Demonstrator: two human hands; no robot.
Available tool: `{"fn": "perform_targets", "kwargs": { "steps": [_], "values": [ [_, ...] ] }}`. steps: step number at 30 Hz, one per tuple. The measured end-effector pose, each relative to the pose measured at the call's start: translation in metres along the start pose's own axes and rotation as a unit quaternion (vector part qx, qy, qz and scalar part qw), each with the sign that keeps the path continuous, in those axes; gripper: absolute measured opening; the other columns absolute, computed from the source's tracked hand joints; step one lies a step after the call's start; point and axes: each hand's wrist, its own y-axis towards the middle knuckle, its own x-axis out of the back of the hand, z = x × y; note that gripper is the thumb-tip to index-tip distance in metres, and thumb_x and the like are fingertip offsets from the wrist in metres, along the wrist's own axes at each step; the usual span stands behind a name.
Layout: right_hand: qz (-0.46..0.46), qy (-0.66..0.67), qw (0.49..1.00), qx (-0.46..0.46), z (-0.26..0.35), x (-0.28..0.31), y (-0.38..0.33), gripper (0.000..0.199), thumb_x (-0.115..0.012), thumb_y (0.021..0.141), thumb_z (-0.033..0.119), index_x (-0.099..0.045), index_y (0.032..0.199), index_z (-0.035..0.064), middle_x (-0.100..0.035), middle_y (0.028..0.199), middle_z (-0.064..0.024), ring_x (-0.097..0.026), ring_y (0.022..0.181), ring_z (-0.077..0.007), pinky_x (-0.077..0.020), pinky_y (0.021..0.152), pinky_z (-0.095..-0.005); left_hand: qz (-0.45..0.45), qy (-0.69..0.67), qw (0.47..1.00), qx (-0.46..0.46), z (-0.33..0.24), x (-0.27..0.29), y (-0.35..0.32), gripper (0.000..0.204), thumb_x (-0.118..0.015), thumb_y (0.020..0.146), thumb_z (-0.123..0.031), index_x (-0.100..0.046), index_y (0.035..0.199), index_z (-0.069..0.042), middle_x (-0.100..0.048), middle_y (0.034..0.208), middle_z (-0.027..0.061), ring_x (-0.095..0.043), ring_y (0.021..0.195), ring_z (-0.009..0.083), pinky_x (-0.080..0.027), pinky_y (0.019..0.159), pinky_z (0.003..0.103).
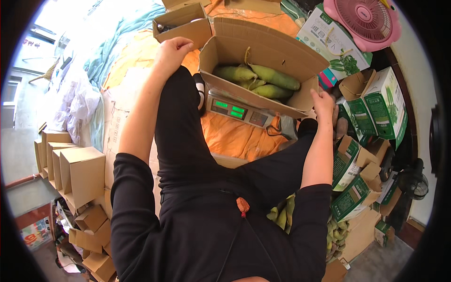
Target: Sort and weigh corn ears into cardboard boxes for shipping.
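Cardboard dominates the scene: an open brown carton (pixel 263 56) sits on a digital scale (pixel 237 112) whose green figures glow on the side facing the seated person. Several green ears of corn in their husks (pixel 260 77) lie packed side by side along the carton's floor. The right hand (pixel 324 104) grips the carton's near right corner, fingers curled over the lowered flap. The left hand (pixel 171 50) rests on the raised left knee, loosely closed and holding nothing, just beside the carton's left wall. The scale stands on an orange cloth (pixel 235 138) spread over the floor between the person's black-trousered legs. A smaller open carton (pixel 183 23) lies beyond the left hand at the cloth's far edge. Printed green-and-white boxes (pixel 371 113) are heaped along the right side, a pink fan (pixel 369 21) above them at the far right corner. Folded plain cartons (pixel 75 171) stand stacked to the left, and more husked corn (pixel 282 214) lies piled by the right hip
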Motion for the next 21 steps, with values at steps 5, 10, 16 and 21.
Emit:
{"fn": "perform_targets", "kwargs": {
  "steps": [5, 10, 16, 21],
  "values": [
    [0.008, 0.030, 0.999, -0.011, -0.005, -0.001, 0.001, 0.052, -0.064, 0.075, 0.050, -0.062, 0.080, -0.0018, -0.064, 0.081, -0.0185, -0.061, 0.078, -0.0322, -0.0460, 0.073, -0.0400, 0.036, -0.046, 0.998, 0.009, 0.016, -0.003, 0.002, 0.022, -0.063, 0.087, -0.014, -0.066, 0.101, 0.003, -0.065, 0.080, 0.0036, -0.058, 0.075, 0.0095, -0.046, 0.069, 0.025],
    [0.013, 0.021, 1.000, -0.019, -0.002, 0.000, -0.002, 0.053, -0.064, 0.075, 0.051, -0.064, 0.082, -0.0015, -0.066, 0.084, -0.0191, -0.062, 0.081, -0.0318, -0.0463, 0.076, -0.0391, 0.042, -0.072, 0.997, 0.003, 0.025, -0.002, 0.003, 0.022, -0.062, 0.088, -0.014, -0.067, 0.102, 0.002, -0.065, 0.081, 0.0030, -0.057, 0.076, 0.0092, -0.046, 0.070, 0.024],
    [0.012, 0.024, 0.999, -0.036, -0.008, 0.001, -0.002, 0.054, -0.064, 0.075, 0.052, -0.066, 0.084, -0.0007, -0.067, 0.088, -0.0199, -0.064, 0.086, -0.0316, -0.0470, 0.079, -0.0395, 0.047, -0.046, 0.998, 0.004, 0.012, -0.003, 0.002, 0.022, -0.062, 0.088, -0.014, -0.066, 0.102, 0.002, -0.064, 0.081, 0.0031, -0.057, 0.076, 0.0089, -0.045, 0.069, 0.024],
    [0.003, 0.005, 0.999, -0.033, -0.004, -0.001, 0.000, 0.055, -0.063, 0.075, 0.054, -0.066, 0.086, -0.0001, -0.067, 0.090, -0.0196, -0.064, 0.088, -0.0316, -0.0475, 0.080, -0.0397, 0.051, -0.053, 0.997, -0.015, 0.009, -0.002, 0.004, 0.021, -0.063, 0.086, -0.013, -0.067, 0.097, 0.004, -0.066, 0.079, 0.0052, -0.057, 0.073, 0.0100, -0.047, 0.068, 0.026]
  ]
}}
